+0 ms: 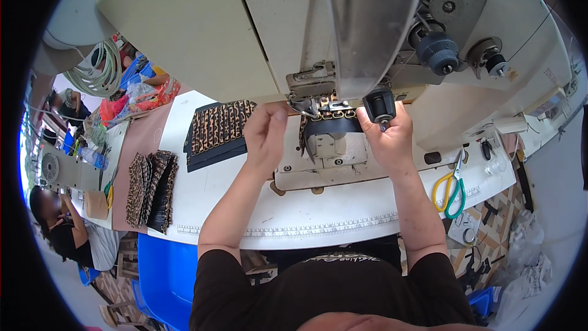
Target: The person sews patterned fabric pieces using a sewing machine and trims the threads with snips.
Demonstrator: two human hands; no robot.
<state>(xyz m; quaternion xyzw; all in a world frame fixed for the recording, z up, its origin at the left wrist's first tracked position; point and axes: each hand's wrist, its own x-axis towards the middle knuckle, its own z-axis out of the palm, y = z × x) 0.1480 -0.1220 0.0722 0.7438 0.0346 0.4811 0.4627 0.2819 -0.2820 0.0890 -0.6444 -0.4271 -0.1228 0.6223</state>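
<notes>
Several left fingers (pixel 278 116) are held loosely bent and right fingers (pixel 402 119) half hidden, any grip impossible to tell, beside a black-and-leopard strip (pixel 334 126) seemingly part-sewn in the sewing machine (pixel 184 30), while a stack (pixel 219 127) and a heap (pixel 152 190), perhaps unsewn, are laid on the counter (pixel 312 208).

White table (pixel 331 208) carries leopard-print strips (pixel 220 127) and scissors (pixel 457 173).

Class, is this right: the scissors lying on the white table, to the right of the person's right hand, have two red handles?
Only the colour is wrong: the head view shows those scissors with one yellow handle and one green handle.
</notes>
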